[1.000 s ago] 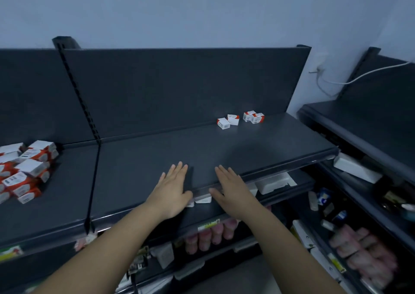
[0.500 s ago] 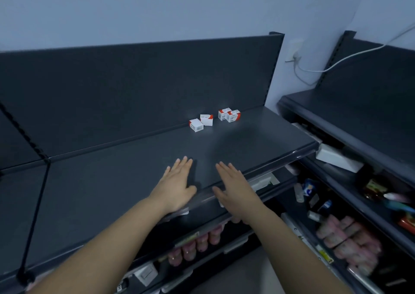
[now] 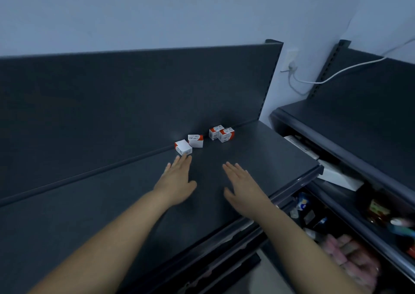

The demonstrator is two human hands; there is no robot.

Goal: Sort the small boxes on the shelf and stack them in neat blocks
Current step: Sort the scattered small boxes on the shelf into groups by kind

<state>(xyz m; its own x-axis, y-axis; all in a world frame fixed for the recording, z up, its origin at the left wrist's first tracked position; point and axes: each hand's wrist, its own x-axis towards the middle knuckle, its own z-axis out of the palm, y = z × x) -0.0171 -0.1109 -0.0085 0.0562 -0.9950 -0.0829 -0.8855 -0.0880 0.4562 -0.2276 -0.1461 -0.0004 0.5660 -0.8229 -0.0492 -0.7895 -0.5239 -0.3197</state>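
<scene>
Left hand (image 3: 177, 181) and right hand (image 3: 242, 185) flat, empty, apart, over dark grey metal shelf (image 3: 89, 203), left fingertips (image 3: 183, 159) just beside four small white-and-red cardboard boxes (image 3: 195, 141)

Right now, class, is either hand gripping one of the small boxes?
No: the left hand and the right hand are both open and empty, and all four small boxes stand on the shelf beyond them.

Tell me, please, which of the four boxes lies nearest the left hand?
The leftmost box, white top up, just ahead of the left hand. The other three boxes sit farther right, along the back panel.
</scene>
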